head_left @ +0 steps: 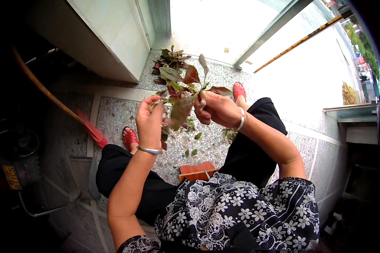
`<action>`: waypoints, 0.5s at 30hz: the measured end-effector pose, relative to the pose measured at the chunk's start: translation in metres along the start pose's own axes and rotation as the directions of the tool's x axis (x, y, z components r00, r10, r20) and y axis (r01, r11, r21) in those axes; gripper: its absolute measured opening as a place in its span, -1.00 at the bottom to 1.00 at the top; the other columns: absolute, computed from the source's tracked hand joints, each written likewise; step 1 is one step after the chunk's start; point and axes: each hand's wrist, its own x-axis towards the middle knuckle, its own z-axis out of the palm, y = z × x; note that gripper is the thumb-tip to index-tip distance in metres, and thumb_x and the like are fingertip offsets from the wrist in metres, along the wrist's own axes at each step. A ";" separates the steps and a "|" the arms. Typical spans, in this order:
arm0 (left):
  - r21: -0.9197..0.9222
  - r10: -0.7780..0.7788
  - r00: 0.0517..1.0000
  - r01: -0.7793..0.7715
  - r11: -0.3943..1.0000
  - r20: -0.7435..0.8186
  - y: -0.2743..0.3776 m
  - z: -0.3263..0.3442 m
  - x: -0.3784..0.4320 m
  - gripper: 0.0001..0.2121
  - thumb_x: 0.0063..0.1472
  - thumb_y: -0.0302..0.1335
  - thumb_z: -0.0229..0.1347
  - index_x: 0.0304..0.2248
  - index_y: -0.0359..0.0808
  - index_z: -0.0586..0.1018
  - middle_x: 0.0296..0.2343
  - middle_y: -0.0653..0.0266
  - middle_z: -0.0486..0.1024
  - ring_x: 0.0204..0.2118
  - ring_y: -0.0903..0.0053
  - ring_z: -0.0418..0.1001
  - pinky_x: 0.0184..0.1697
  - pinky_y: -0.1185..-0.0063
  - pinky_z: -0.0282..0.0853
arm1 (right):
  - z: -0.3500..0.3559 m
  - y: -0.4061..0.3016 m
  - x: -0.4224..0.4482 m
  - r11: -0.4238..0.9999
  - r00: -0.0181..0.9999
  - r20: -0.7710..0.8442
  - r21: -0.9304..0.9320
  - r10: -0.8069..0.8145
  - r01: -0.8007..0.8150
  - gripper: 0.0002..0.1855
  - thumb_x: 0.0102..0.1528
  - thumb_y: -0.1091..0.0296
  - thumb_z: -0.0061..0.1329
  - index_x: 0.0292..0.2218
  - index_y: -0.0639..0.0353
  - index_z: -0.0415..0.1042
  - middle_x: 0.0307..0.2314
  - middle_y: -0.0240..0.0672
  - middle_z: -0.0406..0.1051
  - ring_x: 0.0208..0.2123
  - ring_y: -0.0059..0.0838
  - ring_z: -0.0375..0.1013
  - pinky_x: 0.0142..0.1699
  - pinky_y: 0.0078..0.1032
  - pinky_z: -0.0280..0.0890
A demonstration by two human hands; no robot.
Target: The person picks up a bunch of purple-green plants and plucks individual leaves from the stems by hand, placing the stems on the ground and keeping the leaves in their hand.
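Note:
My right hand [217, 107] pinches a leafy stem [198, 87] with green and dark red-purple leaves, raised over the speckled floor between my knees. My left hand [150, 121] is at the left side of the same leaves, its fingers curled near its thumb and partly blurred; whether it grips a small piece cannot be told. A pile of similar purple-green leafy stems [171, 60] lies on the floor beyond my hands. Below my hands, more leafy greens and a few loose leaves [194, 152] are scattered on the floor.
A red-bristled broom [96, 134] and a grey dustpan [82, 174] stand at my left. An orange-red stool edge [198, 170] shows between my thighs. A pale cabinet [114, 38] is at the upper left. A glass door's metal frame [266, 34] and a yellow-black pole [299, 42] are at the upper right.

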 end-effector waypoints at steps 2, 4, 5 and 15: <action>0.020 0.030 0.999 -0.029 0.999 -0.015 0.006 -0.005 0.006 -0.86 0.10 -0.52 -0.02 -0.30 -0.30 0.39 -0.57 0.47 0.29 -0.60 0.82 0.21 -0.54 0.75 0.31 | 0.003 0.001 -0.002 0.999 0.998 0.052 0.029 -0.048 0.046 -0.66 0.17 0.12 -0.42 -0.46 0.19 0.21 -0.73 -0.42 0.11 -0.67 -0.59 0.11 -0.52 -0.65 0.08; -0.006 -0.008 0.997 0.008 1.000 0.080 0.016 -0.002 0.006 -0.85 0.11 -0.50 -0.02 -0.30 -0.32 0.40 -0.61 0.50 0.29 -0.64 0.84 0.14 -0.54 0.77 0.21 | -0.001 0.006 0.000 0.998 0.995 0.083 0.027 -0.062 0.060 -0.67 0.17 0.13 -0.40 -0.48 0.18 0.21 -0.74 -0.43 0.10 -0.69 -0.59 0.10 -0.55 -0.65 0.07; -0.037 -0.044 0.987 0.050 0.998 0.152 0.020 -0.001 0.005 -0.83 0.11 -0.49 -0.03 -0.28 -0.33 0.40 -0.64 0.54 0.27 -0.66 0.85 0.09 -0.54 0.79 0.10 | -0.005 0.009 0.002 0.998 0.992 0.118 0.053 -0.035 0.029 -0.67 0.17 0.14 -0.39 -0.48 0.18 0.21 -0.74 -0.43 0.10 -0.70 -0.60 0.10 -0.56 -0.66 0.06; -0.006 -0.065 0.894 0.076 0.997 0.443 0.023 -0.001 0.001 -0.81 0.11 -0.51 -0.03 -0.25 -0.30 0.44 -0.46 0.45 0.43 -0.56 0.84 0.24 -0.51 0.83 0.16 | -0.011 0.014 0.001 0.984 0.978 0.173 0.107 0.120 -0.140 -0.60 0.13 0.01 -0.37 -0.53 0.15 0.20 -0.77 -0.46 0.08 -0.71 -0.62 0.07 -0.58 -0.69 0.01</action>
